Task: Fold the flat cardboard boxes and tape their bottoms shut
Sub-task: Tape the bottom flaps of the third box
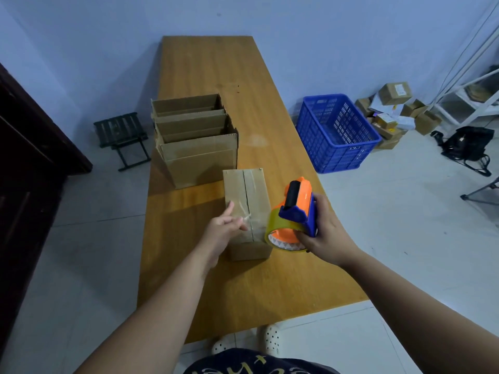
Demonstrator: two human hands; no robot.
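Long tan wooden bench (205,76) runs away down the room, and on its left side a row of open-topped brown cardboard boxes (199,157) stands. Nearer, the small brown cardboard box (243,195) sits with clear tape along its flap seam. Just beside it is the orange-and-blue tape dispenser (294,211), the right grip (326,230) wrapped round its handle. The left grip (224,228) lies loose, with straight fingers on the box top.

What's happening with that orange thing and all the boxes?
A person is taping a small cardboard box shut on the wooden table. The right hand grips an orange-and-blue tape dispenser beside the box, while the left hand touches the tape on its seam. Several open boxes stand behind it.
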